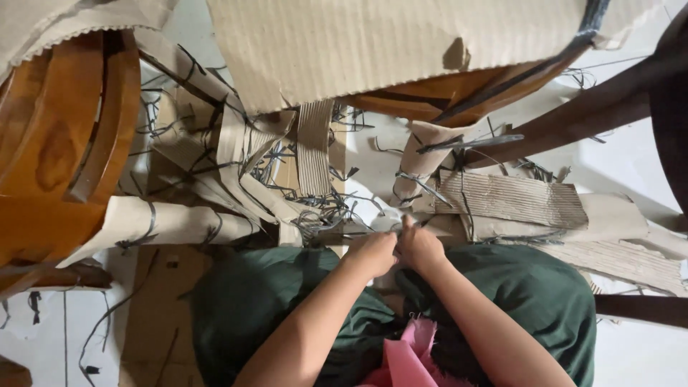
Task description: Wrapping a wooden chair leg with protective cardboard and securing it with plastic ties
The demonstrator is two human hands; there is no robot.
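1. Strip (398, 223): small, pale piece of cardboard scrap, pinched between both hands over the person's green-clad lap; mostly hidden, so its long axis and heading cannot be told.
2. Left hand (373, 252): fingers curled nearly closed, tips pressed on the strip beside the other hand.
3. Right hand (420, 246): fingers curled tight, thumb raised, gripping the same strip; knuckles touching the left hand.
4. Surroundings: torn corrugated cardboard (510, 198) and dark tape shreds (324, 209) piled just beyond the hands; large cardboard sheet (373, 43) farther off; wooden chair (57, 143) to the left; pink cloth (408, 355) on the lap.
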